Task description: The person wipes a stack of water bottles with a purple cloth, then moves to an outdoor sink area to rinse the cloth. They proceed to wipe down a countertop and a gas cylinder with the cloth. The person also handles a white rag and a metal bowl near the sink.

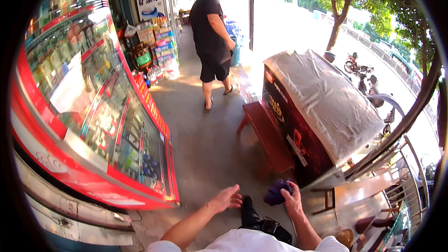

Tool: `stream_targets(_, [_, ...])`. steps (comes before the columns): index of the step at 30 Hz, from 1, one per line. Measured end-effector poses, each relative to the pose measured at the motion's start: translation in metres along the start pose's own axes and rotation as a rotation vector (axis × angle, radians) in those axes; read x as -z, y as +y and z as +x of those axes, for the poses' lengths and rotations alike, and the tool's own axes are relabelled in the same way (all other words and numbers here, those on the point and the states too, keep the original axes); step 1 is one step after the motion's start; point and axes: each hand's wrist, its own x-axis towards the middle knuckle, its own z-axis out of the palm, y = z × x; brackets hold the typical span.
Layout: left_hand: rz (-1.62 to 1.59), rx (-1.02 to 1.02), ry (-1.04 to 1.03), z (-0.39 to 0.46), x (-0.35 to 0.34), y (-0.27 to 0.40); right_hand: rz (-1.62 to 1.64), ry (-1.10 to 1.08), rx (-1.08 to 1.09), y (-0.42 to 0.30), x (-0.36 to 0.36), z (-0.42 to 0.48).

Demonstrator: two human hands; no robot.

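Note:
My left hand (227,197) reaches forward over the concrete floor, fingers spread, with nothing in it. To its right, my right hand (292,196) grips a crumpled dark purple cloth (276,191), which bulges out on the left side of the fingers. Below the hands show my white shirt (245,241) and one dark shoe (247,203). Just beyond the cloth is a red wooden bench (267,140), alongside a dark printed chest covered with a pale wrinkled sheet (322,94).
A red-framed glass drinks fridge (105,112) lines the left side. Ahead, a person in black clothes and a yellow cap (210,24) is on the walkway near stacked boxes (164,45). A wooden table (364,185) and metal railing (409,182) stand at the right.

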Motion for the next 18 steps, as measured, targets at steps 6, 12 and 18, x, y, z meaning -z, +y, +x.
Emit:
stream_targets(6, [-0.362,0.128,-0.092,0.046,-0.008,0.092,-0.555,-0.567,0.191,-0.056,-0.129,0.134])
stream_targets(12, [-0.458,-0.389,0.115,0.08,0.053,0.168,-0.816,-1.208,0.786,-0.069,-0.236,0.219])
stream_targets(18, [-0.897,-0.315,-0.059,0.142,0.178,0.213,-0.564,-1.162,0.75,-0.069,-0.306,0.356])
